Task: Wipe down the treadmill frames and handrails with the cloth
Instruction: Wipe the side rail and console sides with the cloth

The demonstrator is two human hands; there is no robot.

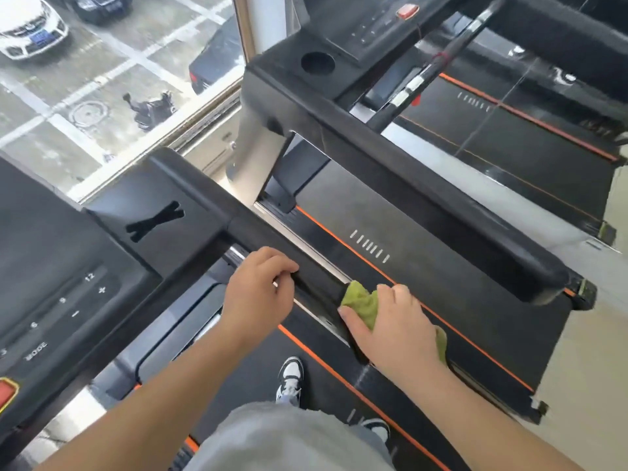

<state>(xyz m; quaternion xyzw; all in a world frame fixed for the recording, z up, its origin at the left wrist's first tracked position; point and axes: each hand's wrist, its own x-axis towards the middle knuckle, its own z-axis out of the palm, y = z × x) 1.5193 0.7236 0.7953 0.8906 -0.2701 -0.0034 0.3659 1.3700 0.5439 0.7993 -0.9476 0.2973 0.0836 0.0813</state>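
Gym floor by a floor-to-ceiling window (102, 96). Outside below is a parking lot with a white car (27, 25) and a parked scooter (153, 107).

Person stands on the black treadmill belt with orange edge stripes (251, 362); black-and-white sneaker (290, 375) is on it. Dark touch console (61, 266) is at left, with a black tape cross (154, 220) on the panel beside it.

Left hand (258, 290): fingers clenched over the black padded handrail (258, 237), gripping it.

Right hand (394, 328): sits further down the same rail. Fingers are wrapped over the green fabric cloth (362, 304), holding it against the rail top. Cloth bunches out ahead of the thumb and behind the wrist.

A second treadmill stands just beside on the right. Its thick black side rail (407, 205) runs parallel, well above its grey belt (424, 266). Its console has a round cup holder (317, 61) and a red stop button (407, 11).
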